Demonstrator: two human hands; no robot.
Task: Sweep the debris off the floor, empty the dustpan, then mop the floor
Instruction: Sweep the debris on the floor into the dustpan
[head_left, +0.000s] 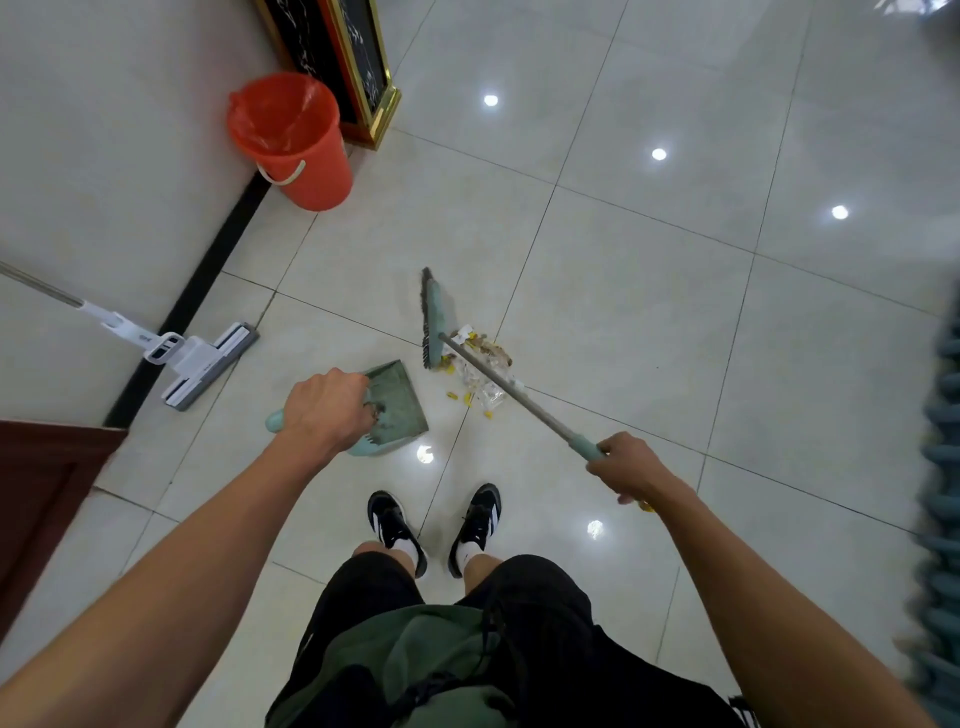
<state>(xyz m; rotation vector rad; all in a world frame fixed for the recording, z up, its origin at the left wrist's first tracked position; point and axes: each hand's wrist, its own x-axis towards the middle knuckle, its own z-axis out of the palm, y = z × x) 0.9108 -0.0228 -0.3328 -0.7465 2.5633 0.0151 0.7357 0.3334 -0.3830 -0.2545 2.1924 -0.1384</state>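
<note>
From above, the left hand (324, 410) is wrapped round the handle of a pale green dustpan (397, 402) on the tiled floor (649, 312), its mouth facing a small heap of yellow and clear debris (475, 371). The right hand (626, 467) grips the broom (480, 371), whose pole slants away to the green head beside the heap. The dustpan's handle is mostly hidden; a mop (200, 358) leans against the wall near an orange bucket (293, 140).

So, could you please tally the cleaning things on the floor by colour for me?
Teal: 2, the broom in the right hand and the dustpan in the left hand
Orange: 1, the bucket
White: 1, the mop
Total: 4
</note>
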